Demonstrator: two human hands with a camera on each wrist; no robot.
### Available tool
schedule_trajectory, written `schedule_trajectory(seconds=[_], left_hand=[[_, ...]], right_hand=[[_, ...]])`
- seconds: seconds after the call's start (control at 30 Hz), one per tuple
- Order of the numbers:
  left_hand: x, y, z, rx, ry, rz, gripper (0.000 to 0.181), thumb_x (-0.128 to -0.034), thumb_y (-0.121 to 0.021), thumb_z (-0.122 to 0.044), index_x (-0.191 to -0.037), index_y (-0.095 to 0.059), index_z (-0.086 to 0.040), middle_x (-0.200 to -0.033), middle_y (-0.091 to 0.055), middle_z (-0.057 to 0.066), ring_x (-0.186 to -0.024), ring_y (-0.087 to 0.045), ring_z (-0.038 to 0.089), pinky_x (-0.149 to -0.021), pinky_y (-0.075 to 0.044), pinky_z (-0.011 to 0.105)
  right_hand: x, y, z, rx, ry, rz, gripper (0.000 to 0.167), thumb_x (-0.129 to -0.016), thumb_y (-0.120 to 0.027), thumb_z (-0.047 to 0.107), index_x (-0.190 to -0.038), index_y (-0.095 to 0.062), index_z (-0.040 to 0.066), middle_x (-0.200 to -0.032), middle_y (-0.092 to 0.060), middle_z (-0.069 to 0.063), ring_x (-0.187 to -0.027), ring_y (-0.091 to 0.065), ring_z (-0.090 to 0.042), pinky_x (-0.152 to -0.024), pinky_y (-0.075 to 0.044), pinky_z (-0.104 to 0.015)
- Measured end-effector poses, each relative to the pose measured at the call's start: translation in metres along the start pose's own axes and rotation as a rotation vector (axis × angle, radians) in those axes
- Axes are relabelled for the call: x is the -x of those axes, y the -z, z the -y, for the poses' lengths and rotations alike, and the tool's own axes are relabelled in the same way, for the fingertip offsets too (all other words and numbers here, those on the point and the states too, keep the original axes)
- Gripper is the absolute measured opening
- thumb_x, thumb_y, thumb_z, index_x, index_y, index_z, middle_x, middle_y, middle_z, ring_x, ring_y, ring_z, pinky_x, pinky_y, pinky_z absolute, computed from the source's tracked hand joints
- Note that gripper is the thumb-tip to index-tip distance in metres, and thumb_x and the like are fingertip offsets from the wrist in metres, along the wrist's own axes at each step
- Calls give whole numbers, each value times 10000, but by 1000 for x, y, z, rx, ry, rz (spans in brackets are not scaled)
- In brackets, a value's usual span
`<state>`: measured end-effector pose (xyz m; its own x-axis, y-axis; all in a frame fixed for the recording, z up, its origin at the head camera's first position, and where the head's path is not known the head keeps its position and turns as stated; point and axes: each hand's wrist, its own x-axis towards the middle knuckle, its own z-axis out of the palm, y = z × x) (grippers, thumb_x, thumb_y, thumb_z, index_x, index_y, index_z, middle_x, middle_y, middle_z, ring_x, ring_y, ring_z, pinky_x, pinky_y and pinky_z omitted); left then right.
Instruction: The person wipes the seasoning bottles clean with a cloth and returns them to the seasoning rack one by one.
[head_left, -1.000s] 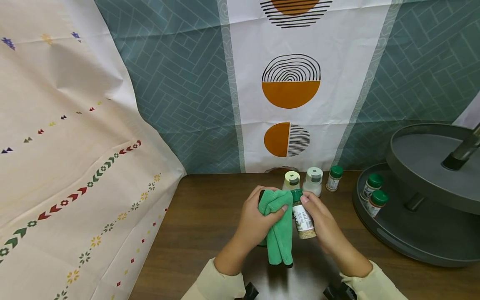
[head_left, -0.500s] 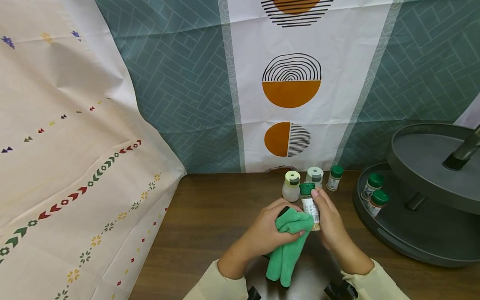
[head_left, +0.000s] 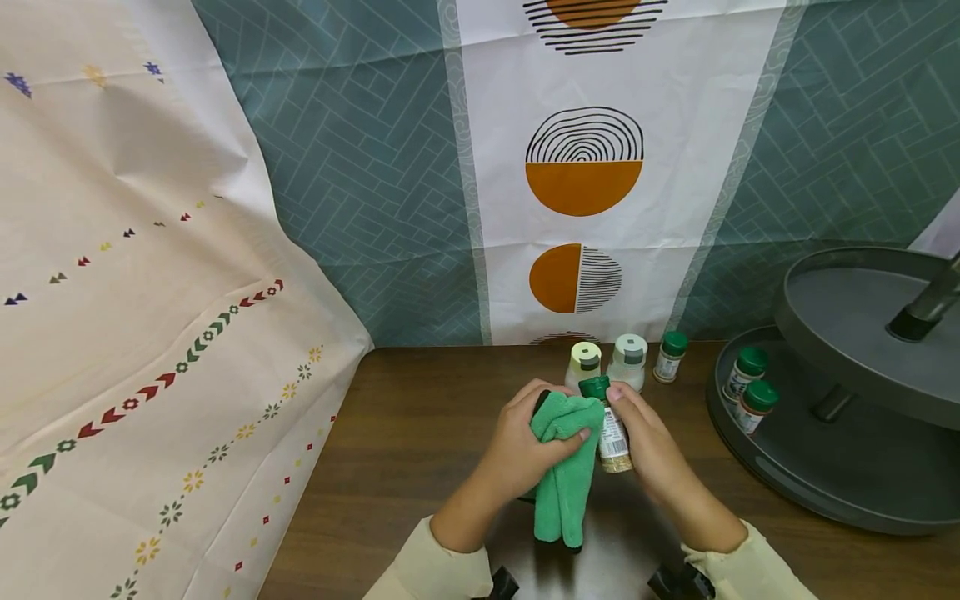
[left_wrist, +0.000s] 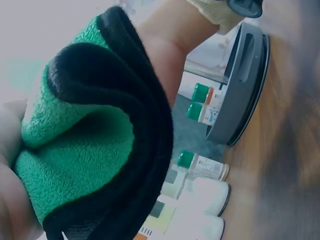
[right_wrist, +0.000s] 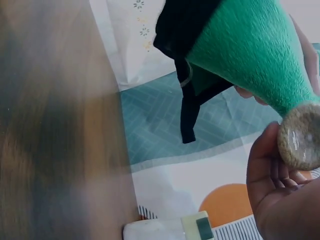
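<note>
Left hand (head_left: 528, 442) grips green cloth (head_left: 562, 492), right hand (head_left: 654, 450) holds spice jar (head_left: 613, 437); probably mid-wipe, contact partly hidden. Two jars (head_left: 757, 400) on lower tray (head_left: 847, 483), three bottles (head_left: 628, 362) off it.

This looks like a home, perhaps a kitchen or dining corner, though the views do not settle which. A wood-grained table (head_left: 420, 433) bears pale-lidded shakers (head_left: 628, 367) and a dark two-tier stand (head_left: 862, 475) with small green-capped jars (head_left: 756, 404) on its lower level, while a labelled seasoning jar (head_left: 612, 437) and a green cloth (head_left: 566, 475) add to the household look. Behind and to the left hang creased, decorative fabrics: a teal-and-white hanging (head_left: 360, 175) with orange geometric shapes and a cream cloth (head_left: 142, 333) with small, colourful motifs.
</note>
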<state>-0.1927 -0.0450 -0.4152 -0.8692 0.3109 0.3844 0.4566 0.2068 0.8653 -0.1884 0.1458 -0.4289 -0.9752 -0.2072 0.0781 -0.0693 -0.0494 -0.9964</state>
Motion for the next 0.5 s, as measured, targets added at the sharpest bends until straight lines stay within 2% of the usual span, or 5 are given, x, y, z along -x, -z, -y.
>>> schedule_trajectory(seconds=[0.13, 0.27, 0.4, 0.5], left_hand=[[-1, 3, 0, 43, 65, -89, 373, -856, -814, -243, -1198, -669, -198, -1153, -634, -38, -1006, -633, 125, -873, -567, 264], [-1, 3, -1, 52, 84, -123, 374, -863, -807, -254, -1205, -664, -208, -1165, -625, -54, -1010, -632, 121, -870, -568, 269], [0, 0, 0, 47, 41, -100, 380, -863, -806, -242, -1209, -661, -181, -1175, -630, -23, -1010, -637, 115, -875, -576, 279], [0, -2, 0, 26, -1, -39, 377, -859, -807, -227, -1202, -659, -177, -1164, -630, -13, -1013, -632, 99, -881, -574, 276]], right_hand=[[1, 0, -1, -10, -14, 38, 299, -1106, -352, 384, -1238, -505, 164, -953, -629, -5, -817, -653, -157, -680, -579, -336], [1, 0, -1, -47, 10, 63, 232, -1107, -376, 335, -1217, -496, 170, -924, -620, -24, -758, -657, -165, -617, -585, -346], [1, 2, 0, -81, 39, 77, 199, -1110, -368, 318, -1211, -501, 209, -886, -619, -15, -701, -646, -135, -563, -584, -354], [0, 2, 1, -85, 34, 53, 244, -1112, -351, 340, -1231, -485, 174, -868, -638, -7, -693, -661, -130, -576, -591, -355]])
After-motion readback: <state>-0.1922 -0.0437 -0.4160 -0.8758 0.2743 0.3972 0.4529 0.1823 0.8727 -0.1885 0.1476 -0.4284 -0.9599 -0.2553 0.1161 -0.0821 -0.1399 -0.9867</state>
